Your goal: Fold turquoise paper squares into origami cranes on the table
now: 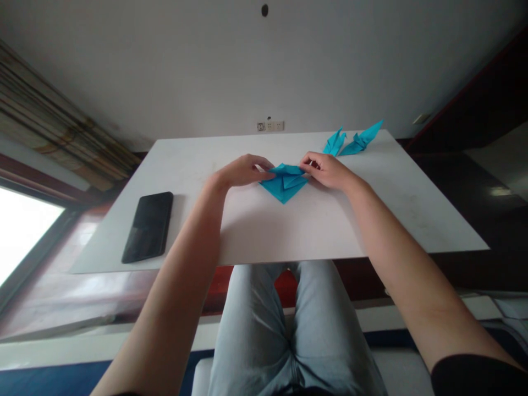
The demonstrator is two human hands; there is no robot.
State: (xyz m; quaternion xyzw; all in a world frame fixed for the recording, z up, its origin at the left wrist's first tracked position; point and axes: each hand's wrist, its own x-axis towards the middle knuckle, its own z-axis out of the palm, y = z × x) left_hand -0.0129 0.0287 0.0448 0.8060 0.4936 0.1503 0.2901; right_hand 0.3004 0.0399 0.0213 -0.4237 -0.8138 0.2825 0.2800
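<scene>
A partly folded sheet of blue origami paper [283,190] lies on the white table in front of me, one corner pointing my way and its upper flaps raised. My left hand [249,170] pinches its left side between thumb and fingers. At the right side, my right hand [324,168] grips the edge with thumb and index finger, the other fingers curled. Just beyond my right hand sit two folded blue paper figures, one smaller [335,142] and one with a long pointed wing [363,139].
On the left of the white table [264,236] rests a black tablet or large phone [148,227], near my left forearm. Behind the table is a wall with sockets [270,126]. A striped curtain [53,110] hangs at the left. My legs are under the front edge.
</scene>
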